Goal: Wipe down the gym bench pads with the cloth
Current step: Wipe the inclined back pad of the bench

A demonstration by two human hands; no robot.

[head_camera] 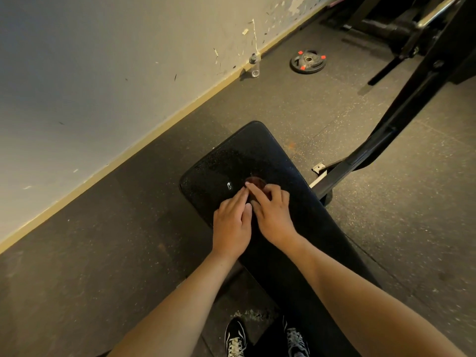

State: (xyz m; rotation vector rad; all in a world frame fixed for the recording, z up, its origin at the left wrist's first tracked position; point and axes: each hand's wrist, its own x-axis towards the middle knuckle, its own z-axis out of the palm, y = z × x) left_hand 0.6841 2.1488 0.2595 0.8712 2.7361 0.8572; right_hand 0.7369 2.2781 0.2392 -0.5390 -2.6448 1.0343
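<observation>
- Both forearms reach up from the lower edge of the frame, above two laced shoes (237, 338)
- Left hand (231, 222) lies flat on the bench pad (221, 171), fingers straight and together, tips at the cloth's edge
- Right hand (273, 215) curls its fingers over the cloth (255, 182), mid-frame; only a dark reddish bunch shows
- The cloth looks soft and light; best held bunched under the palm; the pad looks firm, slick and speckled
- Farther off: water bottle (254, 65); weight plate (308, 61)
</observation>
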